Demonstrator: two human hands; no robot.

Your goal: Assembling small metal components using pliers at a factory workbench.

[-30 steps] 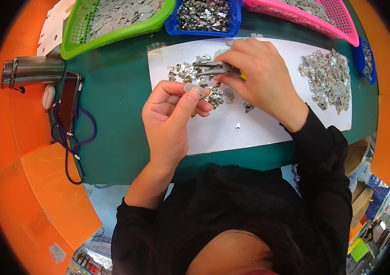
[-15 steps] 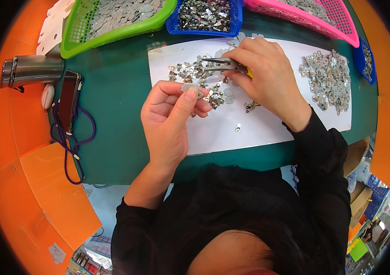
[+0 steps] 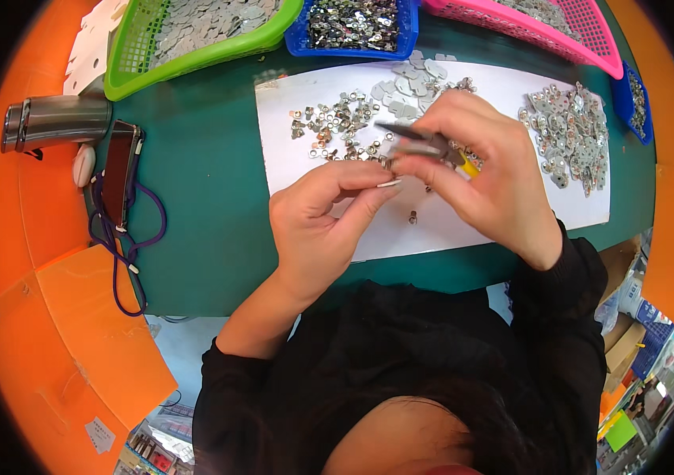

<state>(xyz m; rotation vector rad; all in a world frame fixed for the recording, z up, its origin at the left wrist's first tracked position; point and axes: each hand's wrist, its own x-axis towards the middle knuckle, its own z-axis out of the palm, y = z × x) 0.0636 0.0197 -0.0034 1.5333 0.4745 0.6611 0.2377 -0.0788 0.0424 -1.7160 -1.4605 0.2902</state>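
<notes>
Between the thumb and fingers of my left hand (image 3: pixel 317 218) is a small flat metal plate (image 3: pixel 389 184), seen nearly edge-on. My right hand (image 3: pixel 495 162) is closed round a pair of pliers (image 3: pixel 424 142) with yellow on the handle; the jaws point left and are a little blurred. The fingertips of both hands meet or almost meet at the plate. Small shiny metal clips (image 3: pixel 337 123) lie scattered on the white sheet (image 3: pixel 281 95) beyond my left hand. Past the pliers is a heap of flat grey plates (image 3: pixel 408 87). A single clip (image 3: pixel 413 217) lies below the hands.
Along the back stand a green basket (image 3: pixel 202 75), a blue bin (image 3: pixel 353 54) and a pink basket (image 3: pixel 527 49), all holding metal pieces. A pile of plates (image 3: pixel 566 134) and a small blue bin (image 3: pixel 644 131) are at right. A steel flask (image 3: pixel 60 123) and a phone (image 3: pixel 119 170) lie left.
My left hand has moved right with the plate and turned it edge-on. My right hand has come nearer and slightly right with the pliers, uncovering the heap of grey plates.
</notes>
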